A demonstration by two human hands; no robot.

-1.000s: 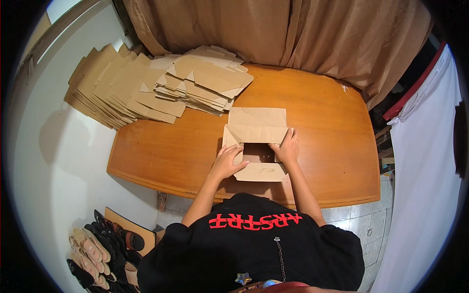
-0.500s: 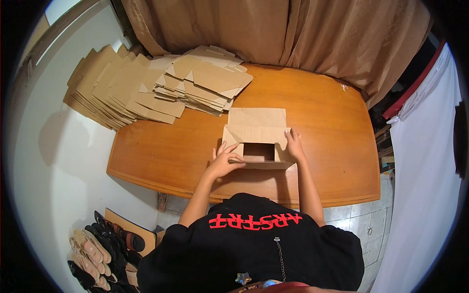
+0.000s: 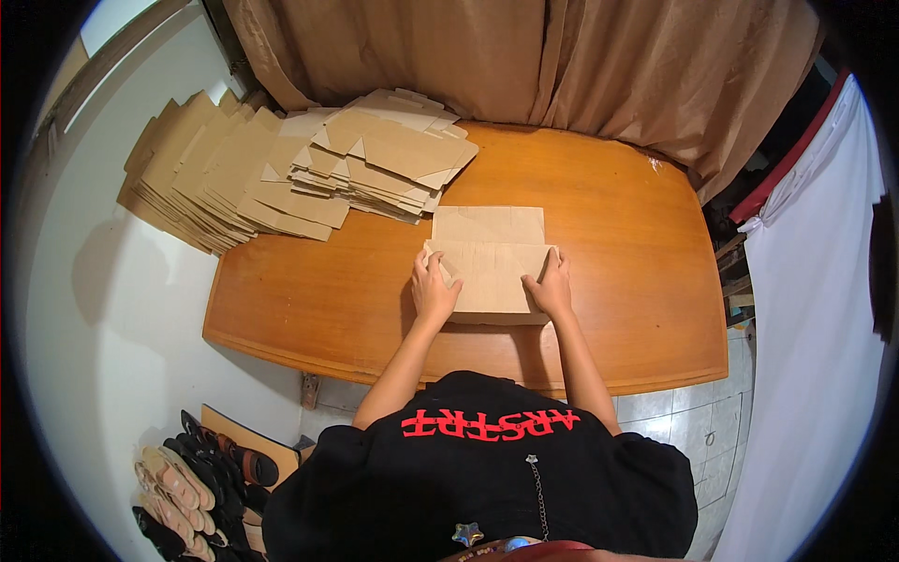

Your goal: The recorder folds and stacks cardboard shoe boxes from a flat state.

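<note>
A brown cardboard box [image 3: 492, 288] sits on the wooden table in front of me, its opening covered by folded flaps. One wide flap [image 3: 488, 225] extends from its far side, away from me. My left hand [image 3: 435, 288] grips the box's left end, with the thumb over a folded corner flap and the fingers near the far left corner. At the opposite end, my right hand [image 3: 552, 286] holds the right side, thumb on the top and fingers at the far right corner. The inside of the box is hidden.
Flat, unfolded cardboard boxes [image 3: 384, 155] lie in overlapping piles at the table's far left. A brown curtain [image 3: 618, 75] hangs behind the wooden table [image 3: 618, 272]. White cloth [image 3: 805, 309] hangs on the right. Several sandals [image 3: 178, 487] are on the left below the table.
The dark opening of the box is now covered by flaps. My left hand has moved from the near left edge to the left end, and my right thumb now rests on the top.
</note>
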